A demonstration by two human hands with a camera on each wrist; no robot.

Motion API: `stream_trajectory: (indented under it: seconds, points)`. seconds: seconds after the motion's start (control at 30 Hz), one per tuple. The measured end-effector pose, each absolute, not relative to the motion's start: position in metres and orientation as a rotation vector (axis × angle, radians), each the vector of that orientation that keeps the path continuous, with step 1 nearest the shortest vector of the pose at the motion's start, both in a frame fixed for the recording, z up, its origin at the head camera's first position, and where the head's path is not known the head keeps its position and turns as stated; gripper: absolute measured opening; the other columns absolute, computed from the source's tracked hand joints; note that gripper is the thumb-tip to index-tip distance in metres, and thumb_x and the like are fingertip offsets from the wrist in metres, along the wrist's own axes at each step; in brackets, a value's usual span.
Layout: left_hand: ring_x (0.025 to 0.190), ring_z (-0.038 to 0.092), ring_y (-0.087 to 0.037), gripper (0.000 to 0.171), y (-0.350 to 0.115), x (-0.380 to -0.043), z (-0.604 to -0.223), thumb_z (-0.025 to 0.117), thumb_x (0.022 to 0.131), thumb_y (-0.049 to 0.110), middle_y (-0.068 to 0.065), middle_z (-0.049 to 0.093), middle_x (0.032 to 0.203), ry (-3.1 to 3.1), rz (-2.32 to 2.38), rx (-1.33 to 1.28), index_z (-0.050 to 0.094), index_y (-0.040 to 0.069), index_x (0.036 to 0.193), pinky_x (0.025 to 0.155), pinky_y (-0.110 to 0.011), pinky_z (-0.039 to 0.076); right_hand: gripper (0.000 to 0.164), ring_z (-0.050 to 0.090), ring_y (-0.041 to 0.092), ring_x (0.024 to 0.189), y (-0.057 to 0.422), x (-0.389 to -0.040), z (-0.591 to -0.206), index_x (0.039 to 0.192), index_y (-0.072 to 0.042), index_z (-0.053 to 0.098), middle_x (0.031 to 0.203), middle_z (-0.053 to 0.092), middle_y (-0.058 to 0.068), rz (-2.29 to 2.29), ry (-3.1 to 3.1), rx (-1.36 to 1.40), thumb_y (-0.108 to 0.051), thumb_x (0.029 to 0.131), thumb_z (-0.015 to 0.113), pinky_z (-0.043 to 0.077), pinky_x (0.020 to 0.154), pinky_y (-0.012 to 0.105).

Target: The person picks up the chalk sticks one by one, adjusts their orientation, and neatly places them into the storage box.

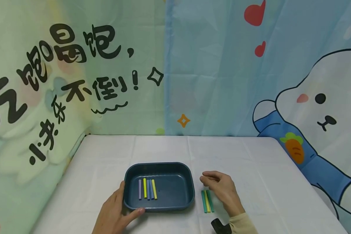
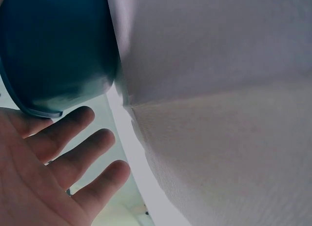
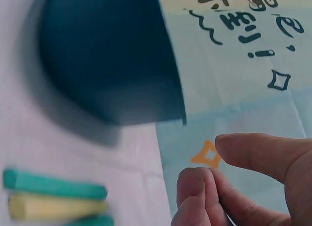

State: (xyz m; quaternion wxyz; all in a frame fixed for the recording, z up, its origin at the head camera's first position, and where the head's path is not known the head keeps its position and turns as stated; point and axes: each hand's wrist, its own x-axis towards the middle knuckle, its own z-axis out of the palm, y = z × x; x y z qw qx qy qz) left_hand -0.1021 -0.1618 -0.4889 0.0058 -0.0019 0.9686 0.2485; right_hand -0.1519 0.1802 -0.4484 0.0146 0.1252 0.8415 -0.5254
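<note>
A dark blue tray holds several chalk-like sticks, purple, yellow and blue, side by side in its left part. My left hand is at its near left corner, thumb along the near rim and index finger at the left side. Its other fingers are spread and fairly straight in the left wrist view. To the right of the tray, my right hand hovers with bent fingers and a gap below the thumb, holding nothing. Two green sticks flank a yellow stick on the table just below it.
A white cloth covers the table. A dark strap-like object sits by my right wrist at the near edge. Printed curtains hang behind the table and along its left side.
</note>
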Motion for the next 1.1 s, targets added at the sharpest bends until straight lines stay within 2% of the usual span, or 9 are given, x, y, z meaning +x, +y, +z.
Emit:
stream_trajectory:
  seconds: [0.2,0.37,0.6,0.83,1.1]
  points:
    - [0.127,0.055,-0.041,0.129,-0.162,-0.103,-0.489,0.063,0.071,0.087,-0.026,0.052,0.144,3.055,0.777,-0.001,0.028,-0.003,0.157,0.104,-0.056,0.047,0.043,0.068,0.018,0.093,0.196,-0.148,-0.454,0.121,-0.002,0.071,0.103,0.074,0.004,-1.522,2.648,0.434,-0.032,0.09,0.076,0.056,0.077,0.032]
    - [0.126,0.055,-0.041,0.13,-0.161,-0.103,-0.489,0.063,0.071,0.087,-0.026,0.052,0.144,3.048,0.773,-0.019,0.028,-0.003,0.157,0.104,-0.056,0.047,0.039,0.065,0.019,0.09,0.205,-0.145,-0.459,0.118,-0.003,0.073,0.1,0.073,0.002,-1.378,2.709,0.443,-0.03,0.09,0.076,0.053,0.073,0.033]
    - [0.127,0.054,-0.043,0.132,-0.161,-0.103,-0.489,0.063,0.069,0.088,-0.027,0.051,0.144,3.022,0.765,-0.06,0.028,-0.004,0.157,0.104,-0.058,0.046,0.032,0.065,0.016,0.085,0.206,-0.142,-0.466,0.11,-0.003,0.076,0.09,0.073,-0.001,-1.253,2.749,0.458,-0.027,0.088,0.076,0.054,0.077,0.039]
    - [0.127,0.053,-0.044,0.133,-0.16,-0.103,-0.49,0.062,0.068,0.09,-0.028,0.05,0.144,2.998,0.754,-0.074,0.027,-0.003,0.158,0.104,-0.06,0.046,0.031,0.064,0.017,0.081,0.205,-0.141,-0.47,0.106,-0.003,0.077,0.09,0.073,0.002,-1.208,2.725,0.461,-0.026,0.087,0.076,0.053,0.065,0.033]
    - [0.127,0.054,-0.042,0.131,-0.161,-0.102,-0.49,0.062,0.069,0.089,-0.026,0.051,0.145,3.006,0.772,-0.045,0.027,-0.002,0.158,0.104,-0.058,0.046,0.022,0.064,0.014,0.077,0.206,-0.14,-0.475,0.099,-0.004,0.078,0.084,0.073,-0.002,-1.165,2.751,0.415,-0.021,0.083,0.077,0.055,0.075,0.04]
